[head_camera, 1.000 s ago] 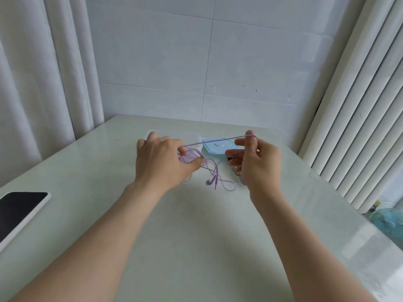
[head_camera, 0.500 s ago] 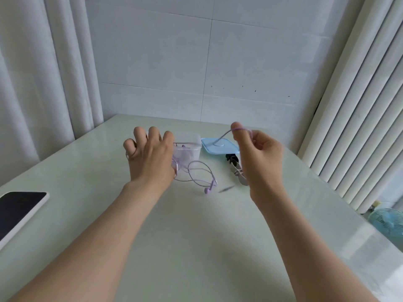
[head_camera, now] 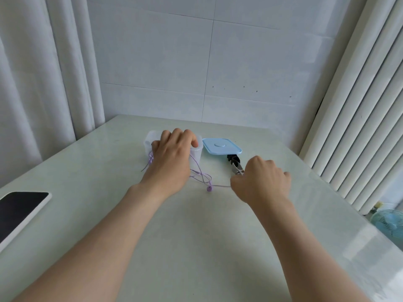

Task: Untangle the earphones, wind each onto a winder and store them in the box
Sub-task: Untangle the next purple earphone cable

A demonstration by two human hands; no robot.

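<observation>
A translucent box point(head_camera: 150, 138) stands at the far middle of the table. My left hand point(head_camera: 172, 162) lies over it with the fingers curled down over its rim, holding the bundled part of the purple earphones; what is under the palm is hidden. Purple cable point(head_camera: 198, 171) trails out from beneath that hand, and one earbud point(head_camera: 209, 188) lies on the table. A strand runs right into my right hand point(head_camera: 261, 182), which sits low on the table and pinches it with curled fingers. The box's blue lid point(head_camera: 221, 146) lies just right of the box.
A black and silver item point(head_camera: 233, 160) lies between the lid and my right hand, partly hidden by the knuckles. A phone point(head_camera: 20, 208) rests at the table's left edge. A small fan point(head_camera: 390, 223) stands on the floor at right. The pale table point(head_camera: 196, 247) stretches toward me.
My left hand has moved forward with the purple bundle, onto the box. My right hand has dropped from the air to the table, still pinching the strand. The earbud now lies on the table.
</observation>
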